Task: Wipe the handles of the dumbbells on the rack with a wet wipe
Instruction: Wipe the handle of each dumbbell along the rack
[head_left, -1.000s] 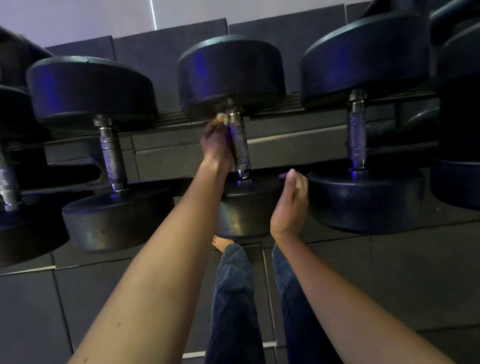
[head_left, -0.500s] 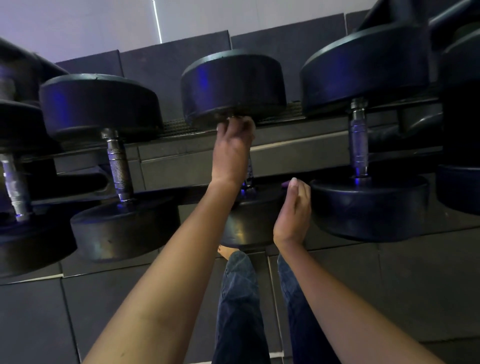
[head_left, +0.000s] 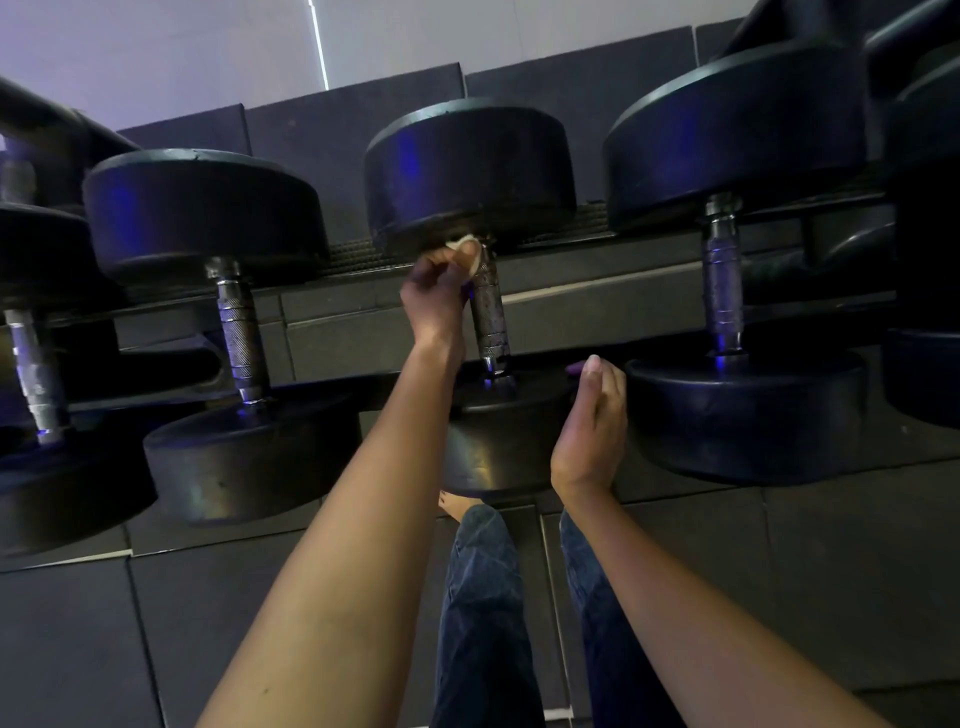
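Note:
Several black dumbbells lie on a dark rack (head_left: 597, 306). The middle dumbbell has a knurled metal handle (head_left: 491, 322) between two round heads. My left hand (head_left: 439, 299) is closed around a small white wet wipe (head_left: 465, 249) and presses it against the top left of that handle, just under the far head. My right hand (head_left: 592, 421) rests flat against the right side of the near head (head_left: 498, 441), fingers straight and together, holding nothing. The neighbouring handles, one on the left (head_left: 241, 343) and one on the right (head_left: 722, 291), are untouched.
More dumbbells crowd the far left (head_left: 36, 374) and far right (head_left: 924, 260) edges. Dark rubber floor tiles (head_left: 779, 597) lie below the rack. My jeans-clad legs (head_left: 483, 623) and a bare foot (head_left: 457, 506) are under the middle dumbbell.
My left hand slid from covering the front of the middle handle over to its left side near the top, baring the handle. The right hand stayed on the near head.

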